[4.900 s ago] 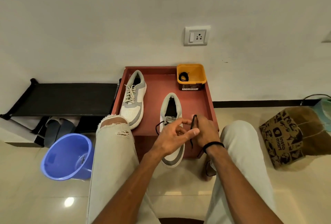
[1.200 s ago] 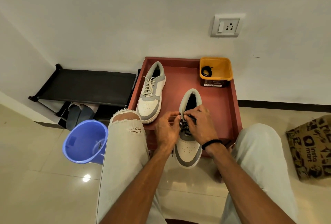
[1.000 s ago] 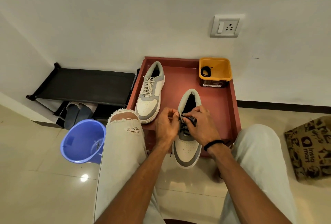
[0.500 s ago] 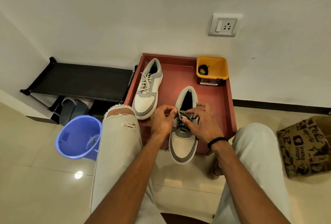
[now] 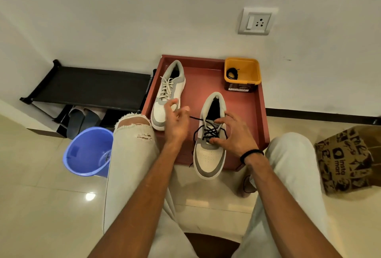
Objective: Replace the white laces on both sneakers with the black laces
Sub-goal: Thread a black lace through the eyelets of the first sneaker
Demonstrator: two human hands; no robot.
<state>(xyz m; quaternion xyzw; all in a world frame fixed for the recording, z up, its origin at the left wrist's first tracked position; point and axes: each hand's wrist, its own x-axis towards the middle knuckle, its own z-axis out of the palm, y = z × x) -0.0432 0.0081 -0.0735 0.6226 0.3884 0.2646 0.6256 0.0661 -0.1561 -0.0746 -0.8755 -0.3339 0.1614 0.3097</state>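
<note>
Two grey-and-white sneakers lie on a red tray point(image 5: 243, 109). The right sneaker point(image 5: 209, 156) hangs over the tray's near edge and carries a black lace point(image 5: 210, 132) crossed through its lower eyelets. My left hand point(image 5: 175, 122) pinches one end of that lace, drawn out taut to the left of the shoe. My right hand point(image 5: 234, 135) spreads over the shoe, thumb pressing on the lowest crossings and forefinger touching the tongue. The left sneaker point(image 5: 159, 111) has white laces point(image 5: 166, 88). A second black lace point(image 5: 232, 73) lies coiled in a yellow tub point(image 5: 248, 68).
A blue bucket point(image 5: 88, 150) stands on the tiled floor left of my knee. A black shoe rack point(image 5: 92, 84) with slippers point(image 5: 80, 117) under it lines the wall. A brown paper bag point(image 5: 346, 161) sits at the right. My knees flank the tray.
My left hand has pulled away to the left, drawing the black lace end out through the eyelets. My right hand's fingers have opened and spread over the shoe.
</note>
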